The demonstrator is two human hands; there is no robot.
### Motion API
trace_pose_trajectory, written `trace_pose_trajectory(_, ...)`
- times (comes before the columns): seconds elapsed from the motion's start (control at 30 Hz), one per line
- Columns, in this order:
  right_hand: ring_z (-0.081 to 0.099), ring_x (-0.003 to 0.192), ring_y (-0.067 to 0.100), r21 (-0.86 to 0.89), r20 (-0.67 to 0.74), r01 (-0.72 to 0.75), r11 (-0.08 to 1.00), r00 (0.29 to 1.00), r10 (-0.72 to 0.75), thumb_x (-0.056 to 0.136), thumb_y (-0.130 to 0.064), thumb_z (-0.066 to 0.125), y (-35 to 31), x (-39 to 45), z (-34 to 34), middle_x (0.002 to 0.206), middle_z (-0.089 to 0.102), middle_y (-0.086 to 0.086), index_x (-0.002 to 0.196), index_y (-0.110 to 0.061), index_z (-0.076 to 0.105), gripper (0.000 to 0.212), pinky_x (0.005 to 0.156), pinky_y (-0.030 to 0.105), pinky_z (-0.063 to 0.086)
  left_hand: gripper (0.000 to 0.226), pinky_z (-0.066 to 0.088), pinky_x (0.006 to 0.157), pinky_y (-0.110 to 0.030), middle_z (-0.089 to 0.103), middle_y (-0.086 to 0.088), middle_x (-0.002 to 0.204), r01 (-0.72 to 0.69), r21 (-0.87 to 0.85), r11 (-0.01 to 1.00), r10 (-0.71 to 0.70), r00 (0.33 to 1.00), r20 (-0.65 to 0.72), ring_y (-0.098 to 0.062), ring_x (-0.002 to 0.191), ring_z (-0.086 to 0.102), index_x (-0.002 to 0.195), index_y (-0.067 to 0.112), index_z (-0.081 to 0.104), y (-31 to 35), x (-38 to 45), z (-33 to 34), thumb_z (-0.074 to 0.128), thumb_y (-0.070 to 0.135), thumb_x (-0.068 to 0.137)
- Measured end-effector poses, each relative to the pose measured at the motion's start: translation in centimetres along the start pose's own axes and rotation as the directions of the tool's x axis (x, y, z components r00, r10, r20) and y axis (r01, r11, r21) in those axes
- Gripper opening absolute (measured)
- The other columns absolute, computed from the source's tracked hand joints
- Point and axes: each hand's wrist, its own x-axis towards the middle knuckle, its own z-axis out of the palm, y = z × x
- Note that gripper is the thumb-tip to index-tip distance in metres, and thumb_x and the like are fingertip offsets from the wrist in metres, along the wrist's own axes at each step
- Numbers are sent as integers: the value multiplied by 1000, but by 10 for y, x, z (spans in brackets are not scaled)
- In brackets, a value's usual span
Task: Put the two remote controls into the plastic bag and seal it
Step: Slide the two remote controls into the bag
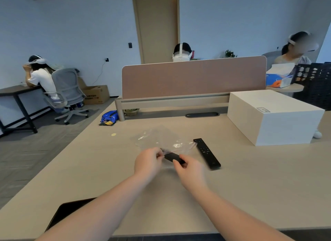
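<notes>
A clear plastic bag (157, 137) lies crumpled on the beige desk (250, 178), its mouth toward me. My left hand (147, 162) pinches the near edge of the bag's mouth. My right hand (189, 169) grips the near end of a black remote control (172, 157), whose far end sits at or just inside the bag's mouth. A second, longer black remote control (206, 152) lies flat on the desk just right of the bag, untouched.
A large white box (274, 117) stands at the right. A pinkish divider panel (193, 77) runs along the desk's far edge. A dark flat object (66, 213) sits at the near left edge. Other people sit at neighbouring desks.
</notes>
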Motion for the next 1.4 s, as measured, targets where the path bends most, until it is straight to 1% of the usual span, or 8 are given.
trace_pose_trajectory(0.37,51,71,25,-132,75,-60,989,995,71,84,-25,67,11,44,36,77,58,7,77,-17,44,25,63,29,40,9,50,70,-32,75,-4,84,-42,-28,999,42,999,22,-25,82,65,79,16,70,1,8,8,62,13,82)
trace_pose_trajectory(0.5,57,77,26,-257,151,-51,965,984,92,87,-26,61,15,52,41,91,70,12,76,-14,59,17,65,28,41,10,49,70,-32,74,-2,84,-43,33,999,42,998,50,-24,84,64,81,17,69,-6,13,7,60,15,83)
trace_pose_trajectory(0.63,62,102,34,-310,231,74,948,973,-1,88,-10,48,23,53,47,120,63,10,99,-13,71,26,80,33,49,9,52,73,-34,74,-2,84,-29,48,998,26,998,56,-25,84,65,81,19,69,-9,13,8,61,17,84)
trace_pose_trajectory(0.77,35,134,28,-408,323,122,905,946,18,89,-8,40,28,54,44,139,44,8,131,-26,53,48,106,36,38,8,50,72,-33,73,-3,87,-45,67,997,40,997,69,-26,86,64,81,19,69,-8,11,11,61,17,84)
trace_pose_trajectory(0.93,29,134,30,-498,360,140,856,931,57,91,-6,36,22,54,36,141,42,14,140,-15,37,51,110,38,34,9,50,71,-34,73,-2,87,-50,95,994,43,996,74,-26,86,64,81,19,68,-5,10,11,60,17,84)
trace_pose_trajectory(1.1,62,102,35,-289,117,7,957,993,28,85,-7,44,26,41,8,107,68,15,97,-8,65,25,86,40,53,10,51,70,-34,73,-1,85,-45,121,992,36,997,73,-26,83,63,81,20,67,-6,9,9,58,17,85)
trace_pose_trajectory(1.23,52,105,31,-430,-168,1,903,982,-81,87,-16,46,44,41,-27,107,63,11,111,-15,60,28,84,39,46,12,52,71,-36,72,-1,87,-39,114,993,32,997,67,-26,85,63,82,20,68,-4,7,9,57,16,85)
trace_pose_trajectory(1.4,45,121,28,-592,-115,-212,778,977,178,89,-41,50,68,44,-50,124,57,7,126,-22,45,42,97,39,38,12,48,68,-31,71,2,92,-21,142,990,14,999,51,-26,88,62,86,23,66,2,2,10,55,20,87)
